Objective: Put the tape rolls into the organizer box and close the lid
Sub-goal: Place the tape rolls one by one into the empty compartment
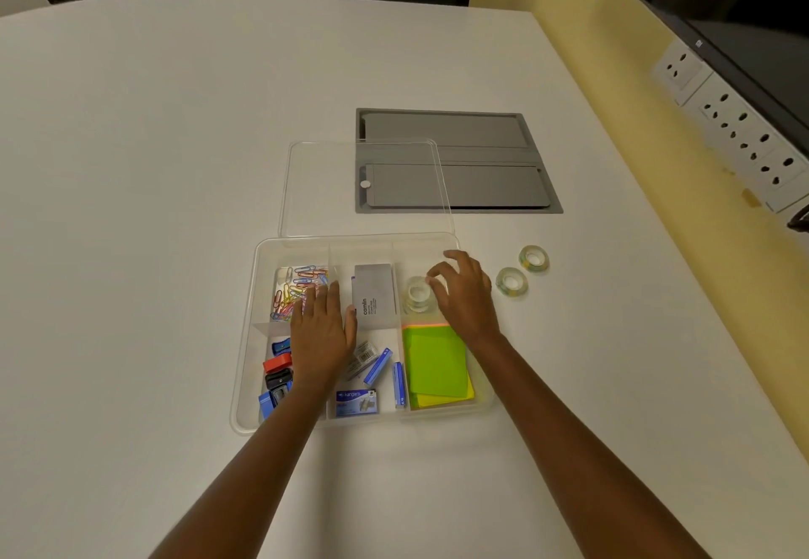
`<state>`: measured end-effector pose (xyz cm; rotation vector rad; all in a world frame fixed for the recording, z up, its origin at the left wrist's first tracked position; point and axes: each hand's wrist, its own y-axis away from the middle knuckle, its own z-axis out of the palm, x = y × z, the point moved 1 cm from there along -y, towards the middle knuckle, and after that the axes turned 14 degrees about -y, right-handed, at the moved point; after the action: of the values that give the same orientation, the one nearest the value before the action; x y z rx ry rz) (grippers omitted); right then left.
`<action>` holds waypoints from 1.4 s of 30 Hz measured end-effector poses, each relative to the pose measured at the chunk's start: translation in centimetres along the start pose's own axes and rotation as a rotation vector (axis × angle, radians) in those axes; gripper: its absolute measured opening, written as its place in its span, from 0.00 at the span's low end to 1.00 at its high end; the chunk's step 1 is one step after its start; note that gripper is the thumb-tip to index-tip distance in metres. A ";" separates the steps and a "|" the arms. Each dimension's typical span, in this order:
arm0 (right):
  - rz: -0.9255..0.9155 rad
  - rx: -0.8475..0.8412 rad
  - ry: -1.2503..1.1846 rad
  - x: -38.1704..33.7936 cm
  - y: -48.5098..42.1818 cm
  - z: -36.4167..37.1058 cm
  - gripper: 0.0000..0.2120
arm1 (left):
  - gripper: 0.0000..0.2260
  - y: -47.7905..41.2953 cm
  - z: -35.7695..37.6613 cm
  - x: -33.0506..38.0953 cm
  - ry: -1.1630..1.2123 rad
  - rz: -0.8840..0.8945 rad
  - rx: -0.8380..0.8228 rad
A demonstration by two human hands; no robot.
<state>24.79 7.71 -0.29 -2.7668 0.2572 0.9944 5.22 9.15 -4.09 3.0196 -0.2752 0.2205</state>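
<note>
Your organizer box [245,383] sits near you on the table [131,208], its lid [324,191] lying just behind it, partly over the floor-box panel [490,182]. 1 tape roll [418,291] lies in the far right compartment, behind the sticky notes [435,361]. 2 tape rolls [511,282] [533,258] rest on the table right of the box.

clear box [245,383] open, lid [324,191] lying flat behind it. one clear roll [418,293] in its far right compartment; two rolls [511,282] [533,258] flat on the worktop [175,164], right.
</note>
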 end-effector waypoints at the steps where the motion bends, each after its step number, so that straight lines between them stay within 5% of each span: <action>1: -0.008 0.066 -0.026 0.3 0.0 -0.5 0.10 | 0.30 0.0 0.0 0.0 0.002 0.000 0.000; 5: 0.105 0.245 -0.092 3.0 -0.2 -2.6 0.09 | 0.30 -0.1 0.1 0.0 -0.004 0.002 0.000; 14: 0.437 -0.002 0.268 8.4 1.7 -3.3 0.16 | 0.30 -0.1 0.1 0.0 -0.006 -0.001 0.004; 20: 0.483 0.140 -0.097 7.2 1.4 -3.3 0.12 | 0.30 -0.1 0.2 0.0 0.006 0.002 0.002; 24: 0.277 0.277 -0.271 3.3 1.1 -2.9 0.09 | 0.30 -0.1 0.1 0.0 -0.003 -0.002 0.010; 28: 0.001 0.138 -0.046 0.5 0.8 -1.5 0.10 | 0.30 -0.1 0.0 0.0 -0.004 -0.002 -0.003; 34: 0.052 -0.070 0.147 0.9 -0.4 0.2 0.14 | 0.30 0.0 -0.1 0.1 0.001 -0.008 -0.016; 42: 0.149 0.209 0.062 4.1 -2.0 -2.9 0.12 | 0.30 0.0 0.0 0.1 0.015 -0.012 0.006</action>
<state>30.18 8.54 -0.50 -2.6209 0.5512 0.8599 5.31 9.15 -4.09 3.0234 -0.2557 0.2436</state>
